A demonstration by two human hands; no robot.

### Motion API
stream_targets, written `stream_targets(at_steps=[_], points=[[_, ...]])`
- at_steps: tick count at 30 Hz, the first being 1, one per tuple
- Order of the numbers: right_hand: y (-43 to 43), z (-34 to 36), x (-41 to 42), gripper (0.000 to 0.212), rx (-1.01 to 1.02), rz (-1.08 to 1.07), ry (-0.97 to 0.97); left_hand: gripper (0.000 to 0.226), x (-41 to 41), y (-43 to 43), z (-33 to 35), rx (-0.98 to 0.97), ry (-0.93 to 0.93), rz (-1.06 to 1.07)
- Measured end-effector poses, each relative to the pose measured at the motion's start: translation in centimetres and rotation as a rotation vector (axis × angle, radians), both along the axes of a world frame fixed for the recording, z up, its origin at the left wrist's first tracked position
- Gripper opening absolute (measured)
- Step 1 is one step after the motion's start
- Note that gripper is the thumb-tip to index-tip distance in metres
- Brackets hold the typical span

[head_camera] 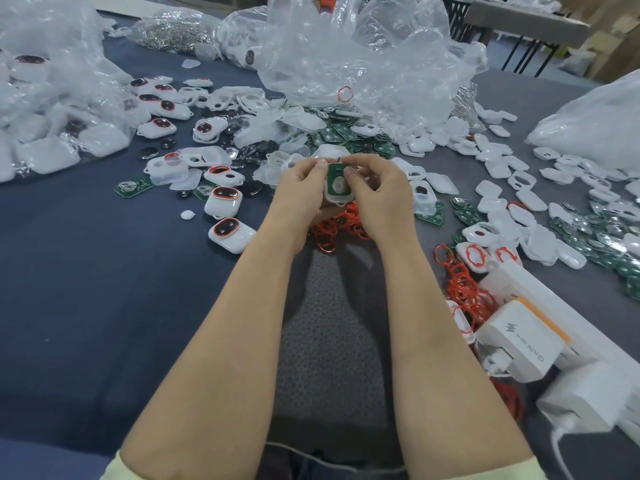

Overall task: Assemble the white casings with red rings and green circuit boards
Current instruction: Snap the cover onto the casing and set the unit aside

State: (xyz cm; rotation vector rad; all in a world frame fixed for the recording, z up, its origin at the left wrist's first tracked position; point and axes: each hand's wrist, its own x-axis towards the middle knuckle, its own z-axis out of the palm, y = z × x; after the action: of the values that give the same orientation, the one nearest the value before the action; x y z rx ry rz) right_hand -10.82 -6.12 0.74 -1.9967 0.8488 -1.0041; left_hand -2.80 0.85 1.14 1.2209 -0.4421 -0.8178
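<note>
Head view: a dark blue table is crowded with small parts. Crumpled clear plastic bags rise at the far side and at the left edge. On the left lie finished white units with red-rimmed windows. Loose green boards and empty white shells are scattered across the middle and right. A heap of red rings lies on the table just beneath the hands, and partly hidden by them. A white charger block sits at the near right edge.

In the centre, raised above the ring heap, is a white casing with a green circuit board seated in its open face. It sits between the two hands. The left thumb presses on the board's upper left edge, and the right thumb on its upper right.

The left hand curls round the casing's left side. The right hand curls round its right side. Both bare forearms reach forward from the bottom of the frame, wrists nearly level, knuckles turned outward.
</note>
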Motion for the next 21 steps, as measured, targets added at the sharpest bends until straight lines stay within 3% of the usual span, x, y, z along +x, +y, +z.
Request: stream_targets(at_steps=[9,17,21], points=[[-0.2,-0.14,0.06,0.02,-0.013,0.019,0.005,0.017,0.26,-0.03,-0.41,-0.011,-0.017,-0.009],[-0.31,-0.24,0.13,0.002,0.077,-0.01,-0.017,0.026,0.28,0.16,-0.97,-0.029,-0.24,-0.052],[-0.35,-0.46,0.36,0.008,0.097,-0.032,-0.033,0.029,-0.13,0.29,-0.93,-0.022,-0.361,-0.034]])
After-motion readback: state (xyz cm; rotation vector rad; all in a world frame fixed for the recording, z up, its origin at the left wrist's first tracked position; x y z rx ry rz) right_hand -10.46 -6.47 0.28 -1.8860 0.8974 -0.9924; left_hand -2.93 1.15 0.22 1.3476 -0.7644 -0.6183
